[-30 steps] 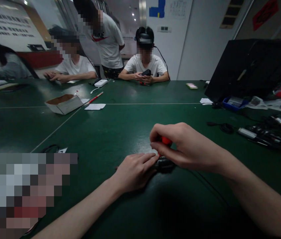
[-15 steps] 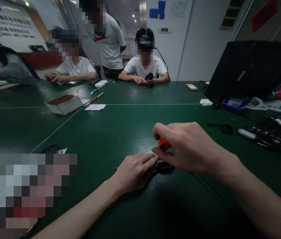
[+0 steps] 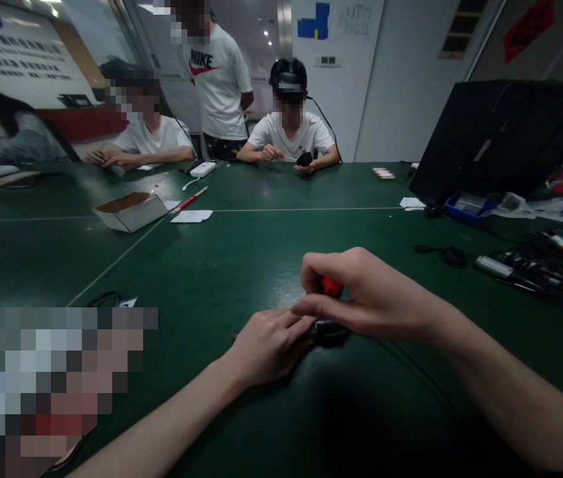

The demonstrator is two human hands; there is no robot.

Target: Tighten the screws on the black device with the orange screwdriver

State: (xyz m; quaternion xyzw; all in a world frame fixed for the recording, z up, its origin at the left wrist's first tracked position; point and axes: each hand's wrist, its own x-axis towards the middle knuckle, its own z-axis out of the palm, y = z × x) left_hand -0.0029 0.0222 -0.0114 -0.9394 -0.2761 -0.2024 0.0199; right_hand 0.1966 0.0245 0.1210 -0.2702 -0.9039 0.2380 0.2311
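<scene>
My left hand (image 3: 274, 342) lies low over a black device (image 3: 330, 330) on the green table, its fingers closed on the device's left part. A thin dark cable runs from the device towards the lower right. Just above it, my right hand (image 3: 361, 292) curls its thumb and fingers round the orange-red handle of a screwdriver (image 3: 332, 287). The handle's end shows between finger and thumb, while the shaft is hidden. The right thumb tip comes close to the left fingers; whether they touch I cannot tell.
A white open box (image 3: 131, 214) stands at the left, beside a red pen (image 3: 190, 199) and white paper (image 3: 192, 216). To the right are a black monitor (image 3: 505, 139), a blue tray (image 3: 468, 206) and tangled cables (image 3: 535, 269). Across the table a person (image 3: 291, 133) handles a small black object.
My right hand has turned and shifted slightly left, its thumb now further across the handle. My left hand stays on the black device. The person opposite has raised a thin tool.
</scene>
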